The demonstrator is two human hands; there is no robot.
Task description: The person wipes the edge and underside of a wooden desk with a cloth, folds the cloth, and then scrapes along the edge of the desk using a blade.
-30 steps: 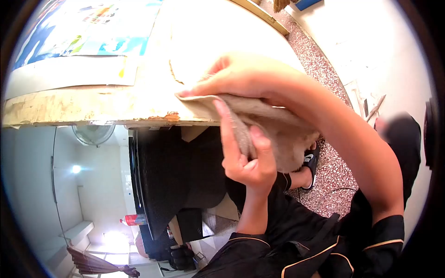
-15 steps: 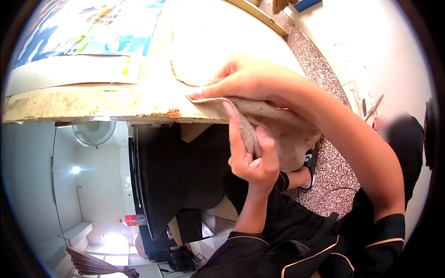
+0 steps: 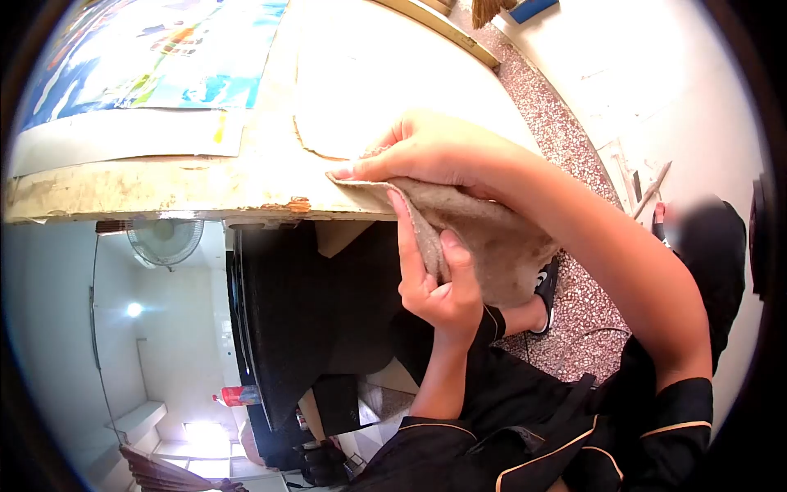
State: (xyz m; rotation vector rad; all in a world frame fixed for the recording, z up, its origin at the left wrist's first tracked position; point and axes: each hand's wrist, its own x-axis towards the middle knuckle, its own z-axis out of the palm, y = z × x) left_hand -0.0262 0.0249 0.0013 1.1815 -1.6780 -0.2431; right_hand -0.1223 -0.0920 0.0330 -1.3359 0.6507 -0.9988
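A grey-brown cloth (image 3: 500,238) hangs in folds over the front edge of a worn pale table (image 3: 164,184). My right hand (image 3: 410,156) reaches in from the right, its thumb pressing a corner of the cloth at the table edge; the undersides of its fingers are hidden. Below it, my left hand (image 3: 443,287) grips a narrow fold of the same cloth. The left index finger lies along the fold's left side, the thumb on its right side, and the other fingers are curled.
A colourful painted sheet (image 3: 188,57) lies at the table's left. A broom head (image 3: 485,11) shows at the top, above speckled floor (image 3: 594,328). Dark clothing (image 3: 713,271), apparently another person's, is at the right. A fan (image 3: 164,242) and a red-labelled bottle (image 3: 238,396) appear left.
Both hands keep hold of the cloth. My left hand and the hanging cloth have shifted slightly left in view; the whole view has moved a little.
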